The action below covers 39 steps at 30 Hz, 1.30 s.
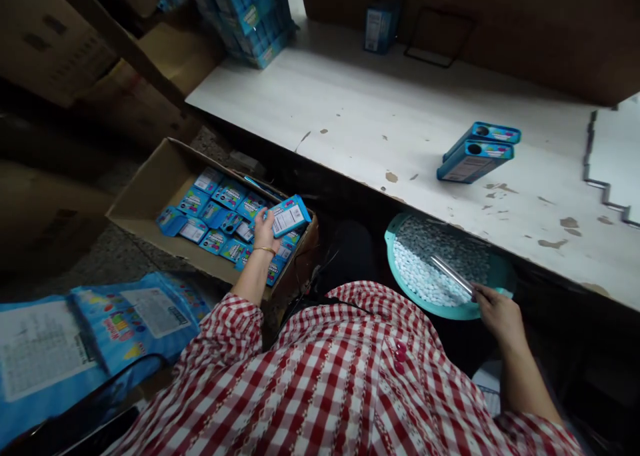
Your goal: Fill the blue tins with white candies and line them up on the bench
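Fingers first. The left hand (265,226) has its fingers together, clamped on a rectangular blue printed carton (290,216). The carton sits tilted at the fingertips, with a white label panel facing up. A thin gold bangle (265,250) circles that wrist. The right hand (493,315) has its fingers curled shut on a clear rigid tube (453,276), gripped near one end. The tube's far end reaches out over the pellets; we cannot tell whether it touches them.

Moving outward: below the left hand lies an open brown cardboard box (150,196) holding many flat blue cartons (215,209), loosely overlapped, with the held carton just above them. Beneath the tube sits a round teal plastic tray (450,313) heaped with small white pellets (425,279), greyer toward the back. Its far side tucks under the front edge of a chipped white tabletop (350,103), which overhangs it. Between the hands is the person's torso in a red-and-white checked shirt (320,376). On the tabletop, well right of the left hand, two blue cartons (479,151) lie together. A stack of blue cartons (245,16) stands beyond. Blue printed bags (100,336) lie at lower left.
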### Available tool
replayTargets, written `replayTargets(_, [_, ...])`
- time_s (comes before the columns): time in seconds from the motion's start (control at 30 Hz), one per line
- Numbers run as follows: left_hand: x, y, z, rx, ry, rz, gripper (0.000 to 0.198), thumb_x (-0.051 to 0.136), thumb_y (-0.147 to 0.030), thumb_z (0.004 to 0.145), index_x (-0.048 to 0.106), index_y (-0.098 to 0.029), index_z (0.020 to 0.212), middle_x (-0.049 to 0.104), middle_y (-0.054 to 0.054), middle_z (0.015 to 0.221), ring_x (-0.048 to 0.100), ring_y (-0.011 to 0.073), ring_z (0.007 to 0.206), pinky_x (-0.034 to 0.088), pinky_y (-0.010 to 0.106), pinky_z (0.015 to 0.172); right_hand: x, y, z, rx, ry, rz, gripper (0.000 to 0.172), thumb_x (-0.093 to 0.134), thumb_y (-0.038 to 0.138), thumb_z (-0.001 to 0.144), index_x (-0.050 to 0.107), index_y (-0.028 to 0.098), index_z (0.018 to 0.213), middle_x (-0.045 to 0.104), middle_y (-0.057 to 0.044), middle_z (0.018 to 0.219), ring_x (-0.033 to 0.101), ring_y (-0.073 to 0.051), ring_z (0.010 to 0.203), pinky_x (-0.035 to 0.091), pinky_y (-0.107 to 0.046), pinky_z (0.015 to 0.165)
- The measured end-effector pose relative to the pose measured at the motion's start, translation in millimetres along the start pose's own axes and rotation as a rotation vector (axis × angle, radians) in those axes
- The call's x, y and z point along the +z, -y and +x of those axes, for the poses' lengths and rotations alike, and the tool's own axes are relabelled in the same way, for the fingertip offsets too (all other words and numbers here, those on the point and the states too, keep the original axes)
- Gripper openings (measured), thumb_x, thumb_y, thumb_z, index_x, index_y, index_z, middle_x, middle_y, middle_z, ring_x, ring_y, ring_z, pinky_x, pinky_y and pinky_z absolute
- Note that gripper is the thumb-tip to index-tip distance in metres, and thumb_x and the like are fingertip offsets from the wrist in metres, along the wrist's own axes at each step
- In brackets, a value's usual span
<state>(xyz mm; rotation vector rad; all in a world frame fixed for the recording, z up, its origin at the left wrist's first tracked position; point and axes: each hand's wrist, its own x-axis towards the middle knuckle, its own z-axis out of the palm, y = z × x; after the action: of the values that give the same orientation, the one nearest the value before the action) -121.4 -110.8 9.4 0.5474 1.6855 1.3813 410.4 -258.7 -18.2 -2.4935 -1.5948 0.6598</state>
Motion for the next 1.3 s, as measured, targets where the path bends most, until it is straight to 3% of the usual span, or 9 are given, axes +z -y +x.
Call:
replayTargets(0.13, [45.8, -14.7, -51.9, -0.25, 0.547, -0.222, 0.039, 0.069, -0.034, 0.067, 0.05, -0.022, 0.099, 0.061, 0.001, 0.095, 0.061, 0.0149, 0.083, 0.05, 0.028, 0.073, -5.4, 3.3, -3.8, -0.025, 0.013, -0.144, 0.04, 0.042, 0.032, 0.079, 0.071, 0.02, 0.103, 0.071, -0.011, 0.091, 0.065, -0.024, 0.082, 0.046, -0.029, 0.065])
replayTargets(0.27, [84.6, -5.8, -94.4, -0.459, 1.009, 0.126, 0.039, 0.076, -0.03, 0.059, 0.052, -0.017, 0.088, 0.06, -0.002, 0.075, 0.057, 0.0095, 0.063, 0.045, 0.021, 0.059, -21.1, 15.4, -17.4, 0.023, 0.047, -0.178, 0.039, 0.038, 0.03, 0.085, 0.068, 0.024, 0.11, 0.069, -0.009, 0.104, 0.063, -0.022, 0.094, 0.045, -0.028, 0.074])
replayTargets(0.4, [106.9, -10.0, -108.1, -0.466, 1.416, 0.464, 0.051, 0.08, -0.021, 0.054, 0.052, -0.016, 0.096, 0.06, -0.001, 0.086, 0.058, 0.0105, 0.077, 0.046, 0.022, 0.071, -37.0, 17.7, -27.2, 0.093, 0.07, -0.231, 0.039, 0.037, 0.028, 0.087, 0.064, 0.026, 0.115, 0.066, -0.007, 0.112, 0.062, -0.022, 0.097, 0.045, -0.029, 0.077])
replayTargets(0.63, [111.5, -21.3, -142.5, -0.144, 1.375, 0.681, 0.061, 0.081, -0.027, 0.052, 0.044, -0.018, 0.1, 0.057, -0.001, 0.086, 0.058, 0.0139, 0.076, 0.047, 0.026, 0.069, -39.3, 8.6, -33.0, -0.032, 0.059, -0.419, 0.038, 0.033, 0.016, 0.088, 0.062, 0.018, 0.112, 0.064, -0.013, 0.103, 0.061, -0.022, 0.091, 0.044, -0.026, 0.068])
replayTargets(0.83, [106.9, -24.0, -161.9, 0.112, 1.424, 0.667, 0.053, 0.065, -0.034, 0.074, 0.05, -0.021, 0.123, 0.057, 0.007, 0.118, 0.056, 0.0217, 0.105, 0.044, 0.033, 0.093, 17.7, 48.1, 3.9, 0.02, 0.156, -0.241, 0.038, 0.036, 0.009, 0.085, 0.06, 0.015, 0.113, 0.064, -0.016, 0.107, 0.06, -0.023, 0.095, 0.043, -0.028, 0.077])
replayTargets(0.97, [112.0, -24.9, -153.2, 0.246, 1.273, 0.771, 0.034, 0.061, -0.038, 0.077, 0.065, -0.02, 0.105, 0.055, 0.009, 0.124, 0.049, 0.0265, 0.119, 0.035, 0.038, 0.104, 45.2, 64.3, 29.7, 0.137, 0.147, 0.02, 0.038, 0.039, 0.013, 0.085, 0.065, 0.017, 0.113, 0.065, -0.014, 0.11, 0.059, -0.023, 0.102, 0.041, -0.03, 0.085])
replayTargets(1.03, [117.8, -24.2, -150.8, 0.277, 1.244, 0.766, 0.03, 0.065, -0.039, 0.073, 0.068, -0.019, 0.095, 0.048, 0.011, 0.134, 0.042, 0.0288, 0.127, 0.03, 0.04, 0.107, 48.7, 59.2, 35.8, 0.128, 0.141, 0.083, 0.036, 0.041, 0.016, 0.085, 0.066, 0.018, 0.111, 0.065, -0.012, 0.112, 0.058, -0.022, 0.103, 0.04, -0.029, 0.087])
replayTargets(1.17, [133.6, -20.0, -151.5, 0.209, 1.441, 0.619, 0.054, 0.08, -0.031, 0.056, 0.062, -0.018, 0.105, 0.037, 0.013, 0.143, 0.038, 0.031, 0.129, 0.032, 0.042, 0.105, 50.7, 46.5, 38.9, 0.087, 0.134, 0.18, 0.032, 0.045, 0.02, 0.086, 0.067, 0.015, 0.109, 0.066, -0.009, 0.11, 0.059, -0.019, 0.101, 0.041, -0.025, 0.086])
replayTargets(1.3, [153.8, -7.2, -151.6, 0.221, 1.442, 0.565, 0.058, 0.077, -0.025, 0.058, 0.056, -0.017, 0.111, 0.05, 0.012, 0.129, 0.053, 0.0264, 0.113, 0.043, 0.037, 0.094, 60.4, 54.6, 40.4, 0.072, 0.115, 0.263, 0.032, 0.045, 0.018, 0.085, 0.068, 0.013, 0.107, 0.067, -0.009, 0.107, 0.06, -0.018, 0.097, 0.042, -0.025, 0.085])
